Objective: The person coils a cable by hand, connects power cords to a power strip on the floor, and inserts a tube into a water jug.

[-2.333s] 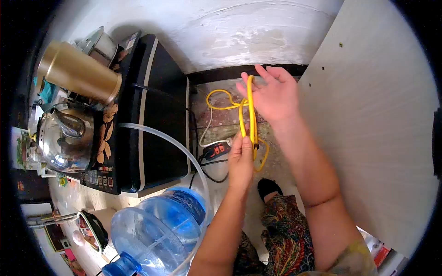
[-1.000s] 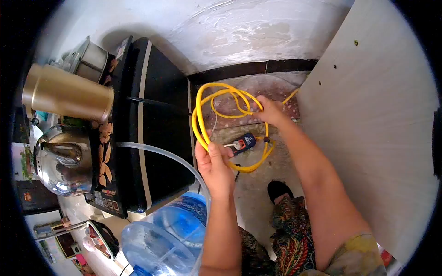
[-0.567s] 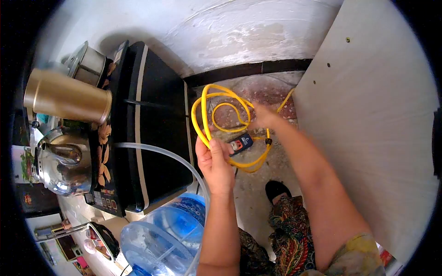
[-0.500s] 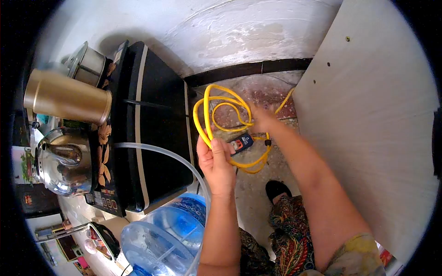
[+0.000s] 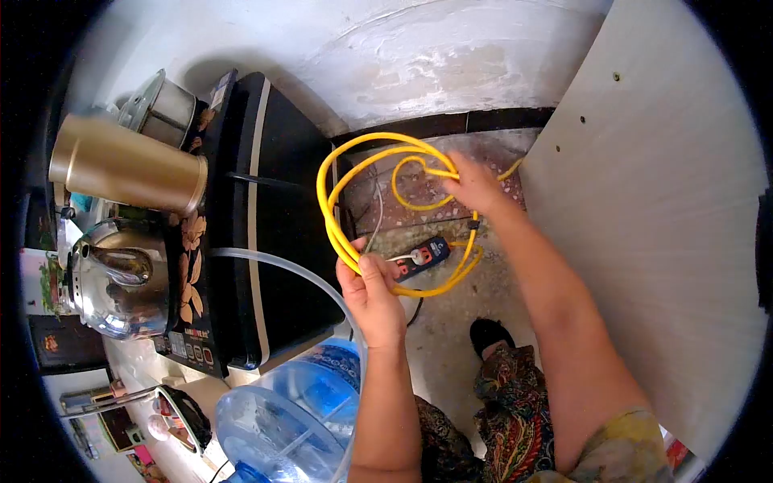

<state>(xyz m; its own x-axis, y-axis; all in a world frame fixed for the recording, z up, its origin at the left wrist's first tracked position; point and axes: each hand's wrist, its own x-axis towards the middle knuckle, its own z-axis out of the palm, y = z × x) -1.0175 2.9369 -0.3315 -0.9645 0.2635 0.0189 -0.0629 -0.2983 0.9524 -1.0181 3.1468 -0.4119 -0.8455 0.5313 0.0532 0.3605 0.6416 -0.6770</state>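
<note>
Loops of a yellow cable [image 5: 324,185] stretch between my two hands. My left hand [image 5: 372,302] is closed around the lower part of the loops, thumb on top. Farther up and to the right, my right hand [image 5: 477,187] pinches the cable where several turns meet. Below the loops, a dark power strip [image 5: 435,249] lies on the floor, just right of my left fingers. A white plug [image 5: 418,257] sits in it. A black clip or tie [image 5: 473,224] is on the yellow cable under my right hand.
At left a black cabinet [image 5: 294,217] carries a cooktop, a gold canister [image 5: 129,165], a steel kettle [image 5: 121,278] and a pot [image 5: 161,109]. A clear hose [image 5: 302,274] runs past large water bottles [image 5: 282,419]. A pale panel [image 5: 644,241] stands at right.
The yellow loops have spread wider, up and to the left. My right hand has moved slightly up and now grips the cable clearly. More of the power strip and its white plug shows.
</note>
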